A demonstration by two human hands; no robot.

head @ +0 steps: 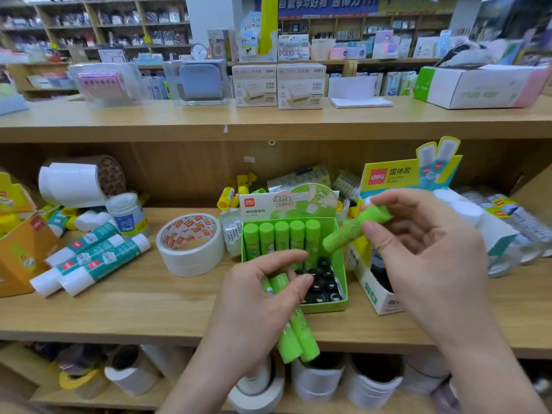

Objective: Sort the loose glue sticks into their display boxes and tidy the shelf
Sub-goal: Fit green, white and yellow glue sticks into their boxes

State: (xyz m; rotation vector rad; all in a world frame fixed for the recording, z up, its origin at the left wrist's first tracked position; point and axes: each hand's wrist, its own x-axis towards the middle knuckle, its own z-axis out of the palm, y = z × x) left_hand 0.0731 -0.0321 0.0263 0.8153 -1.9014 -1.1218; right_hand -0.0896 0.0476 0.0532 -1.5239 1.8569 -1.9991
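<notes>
A green display box (339, 306) stands on the middle shelf with a back row of several green glue sticks (282, 239) upright and black slots in front. My left hand (257, 300) grips a bunch of green glue sticks (295, 333) just before the box's front left corner. My right hand (433, 255) pinches one green glue stick (352, 231), tilted, above the box's right edge. Three white-and-teal glue sticks (92, 261) lie loose on the shelf at the left. A white-and-yellow display box (370, 282) stands to the right, partly hidden by my right hand.
White tape rolls (191, 246) are stacked left of the green box. An orange box (21, 252) sits at the far left. Yellow glue sticks (227, 197) and clear tape lie at the back. Plastic-wrapped tape rolls (513, 231) fill the right. More rolls crowd the shelf below.
</notes>
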